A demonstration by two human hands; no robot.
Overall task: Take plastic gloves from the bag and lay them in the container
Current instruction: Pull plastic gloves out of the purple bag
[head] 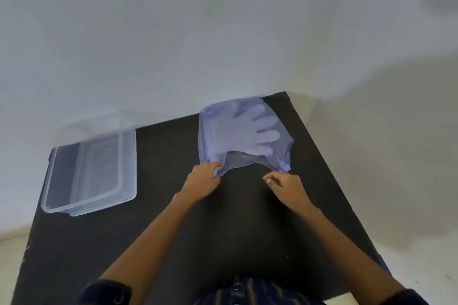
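Observation:
A pale blue see-through plastic bag [210,141] lies at the far side of the black table [173,230]. Through its film show clear plastic gloves [255,128] with fingers pointing right. My left hand [204,178] pinches the bag's near left handle. My right hand [287,185] hovers just short of the near right handle, thumb and fingers slightly apart, holding nothing. A clear rectangular plastic container [91,173] sits at the table's left side, with nothing visible inside.
The table stands against a pale wall; its far right corner [285,95] is close to the bag. The container overhangs near the left table edge. Pale floor shows to the right and lower left.

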